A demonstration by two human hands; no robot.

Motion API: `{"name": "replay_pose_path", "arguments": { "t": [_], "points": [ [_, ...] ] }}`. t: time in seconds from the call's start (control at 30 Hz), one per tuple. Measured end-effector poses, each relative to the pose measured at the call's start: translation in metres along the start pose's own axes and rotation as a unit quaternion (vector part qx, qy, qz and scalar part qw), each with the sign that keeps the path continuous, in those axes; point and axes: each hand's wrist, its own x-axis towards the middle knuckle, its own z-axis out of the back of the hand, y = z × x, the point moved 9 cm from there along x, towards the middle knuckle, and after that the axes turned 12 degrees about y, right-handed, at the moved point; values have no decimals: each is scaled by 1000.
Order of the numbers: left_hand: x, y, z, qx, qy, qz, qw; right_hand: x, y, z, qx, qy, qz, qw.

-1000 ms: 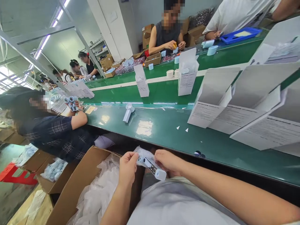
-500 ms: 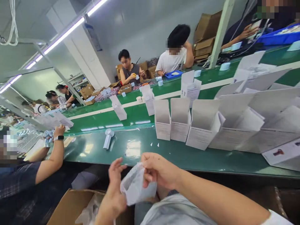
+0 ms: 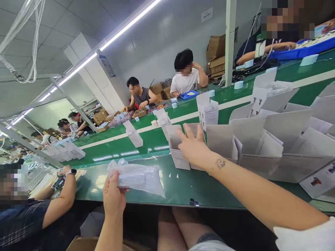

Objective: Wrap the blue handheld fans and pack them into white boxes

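Note:
My left hand (image 3: 113, 198) is closed on a clear plastic bag with a white device inside (image 3: 137, 178), held just above the near edge of the green table (image 3: 180, 190). My right hand (image 3: 193, 145) reaches forward with fingers spread, touching the top of an open white carton (image 3: 177, 150) at the left end of a row of open white cartons (image 3: 264, 148). Nothing is in the right hand.
A person in a dark plaid shirt sits at my left with a hand (image 3: 64, 172) on small items. More upright white cartons (image 3: 209, 108) stand on the far green belt. Other people sit across the line among cardboard boxes (image 3: 215, 48) and a blue tray (image 3: 188, 94).
The bagged device has come up from my lap to table height in my left hand alone. My right hand let go of the bag and stretched out to the nearest open carton. The view tilted upward.

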Motion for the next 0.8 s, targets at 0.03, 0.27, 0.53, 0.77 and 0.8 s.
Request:
{"name": "replay_pose_path", "arguments": {
  "t": [0.03,0.27,0.53,0.77,0.8],
  "points": [
    [3,-5,-2,-6,-2,-7,1000,5,5,-4,-6,9,23,1000],
    [24,-22,2,-96,-53,-9,994,-17,81,-3,118,-112,240,957],
    [39,-18,-20,-70,-10,-29,997,-8,113,-19,295,-130,348,880],
    [8,-78,-62,440,73,-343,827,15,103,-37,372,-93,326,864],
    [4,-81,-77,484,104,-375,784,16,102,-40,382,-96,324,860]
  ]
}}
